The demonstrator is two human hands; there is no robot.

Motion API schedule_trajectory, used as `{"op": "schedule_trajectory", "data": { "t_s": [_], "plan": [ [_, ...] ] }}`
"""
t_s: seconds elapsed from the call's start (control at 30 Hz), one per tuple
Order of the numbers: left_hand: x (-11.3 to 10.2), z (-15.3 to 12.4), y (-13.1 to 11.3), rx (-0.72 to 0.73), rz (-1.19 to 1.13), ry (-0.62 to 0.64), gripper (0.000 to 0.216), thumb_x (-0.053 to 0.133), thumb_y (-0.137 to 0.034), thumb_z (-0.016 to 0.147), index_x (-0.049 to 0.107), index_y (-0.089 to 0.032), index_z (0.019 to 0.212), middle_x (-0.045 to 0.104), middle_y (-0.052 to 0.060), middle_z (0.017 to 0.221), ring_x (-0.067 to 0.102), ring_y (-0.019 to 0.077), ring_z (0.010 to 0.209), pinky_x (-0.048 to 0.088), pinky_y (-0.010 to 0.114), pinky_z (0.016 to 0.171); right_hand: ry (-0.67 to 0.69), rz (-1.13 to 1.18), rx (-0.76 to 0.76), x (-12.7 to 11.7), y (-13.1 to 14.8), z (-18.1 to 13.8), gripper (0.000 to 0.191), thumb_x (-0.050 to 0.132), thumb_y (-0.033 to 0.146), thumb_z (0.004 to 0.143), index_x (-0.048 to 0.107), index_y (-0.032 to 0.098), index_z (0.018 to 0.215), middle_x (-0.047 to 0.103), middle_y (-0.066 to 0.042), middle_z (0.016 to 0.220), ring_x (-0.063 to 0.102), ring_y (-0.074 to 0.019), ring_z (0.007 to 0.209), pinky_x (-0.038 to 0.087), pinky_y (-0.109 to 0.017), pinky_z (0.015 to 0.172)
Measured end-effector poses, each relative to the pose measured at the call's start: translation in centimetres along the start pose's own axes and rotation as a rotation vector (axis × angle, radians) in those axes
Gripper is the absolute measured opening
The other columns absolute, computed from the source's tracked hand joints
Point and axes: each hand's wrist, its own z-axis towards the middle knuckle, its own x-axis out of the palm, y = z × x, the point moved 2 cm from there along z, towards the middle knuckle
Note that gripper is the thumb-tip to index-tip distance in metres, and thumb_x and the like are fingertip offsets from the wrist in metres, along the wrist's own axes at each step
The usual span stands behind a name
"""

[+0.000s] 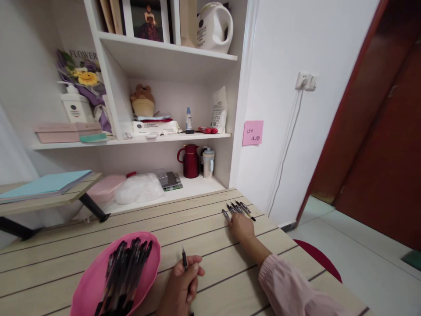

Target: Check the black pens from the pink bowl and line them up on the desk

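Observation:
My left hand [184, 283] is closed around a black pen [184, 258], whose pointed end sticks up past the thumb. Left of it lies a pink scalloped dish [154, 263] heaped with several dark pens [126, 272]. Farther out on the right, my right hand [241, 226] rests low at a row of pens [243, 208] lying side by side near the table's edge. Its fingers are curled and mostly hidden; one pen [225, 215] pokes out at their left side and seems to be in their grip.
The slatted wooden table [210, 245] meets a white shelf unit [171, 139] at the back. A dark red jug [190, 161] and a pale cup [208, 162] stand there. At left is a small raised stand [66, 193] bearing blue paper. A red stool [317, 259] shows beyond the right edge.

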Motion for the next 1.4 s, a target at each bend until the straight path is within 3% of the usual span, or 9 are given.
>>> {"op": "schedule_trajectory", "data": {
  "t_s": [0.43,1.4],
  "plan": [
    [-0.1,0.2,0.1,0.010,0.003,0.003,0.032,0.067,-0.033,0.061,0.057,-0.014,0.085,0.059,0.000,0.061,0.024,-0.0016,0.030,0.008,0.015,0.032,0.013,0.010,0.014,0.1,0.3,0.5,0.030,0.047,0.036,0.082,0.063,0.013,0.092,0.065,-0.015,0.098,0.060,-0.0248,0.090,0.041,-0.032,0.072],
    [0.4,-0.3,-0.5,0.004,0.001,0.004,0.031,0.069,-0.033,0.058,0.059,-0.014,0.082,0.059,0.000,0.061,0.025,-0.0009,0.030,0.007,0.017,0.032,-0.028,0.090,0.074,-0.9,-0.4,0.4,0.026,0.045,0.028,0.082,0.062,0.012,0.093,0.064,-0.017,0.099,0.060,-0.0257,0.089,0.042,-0.034,0.073]
  ]
}}
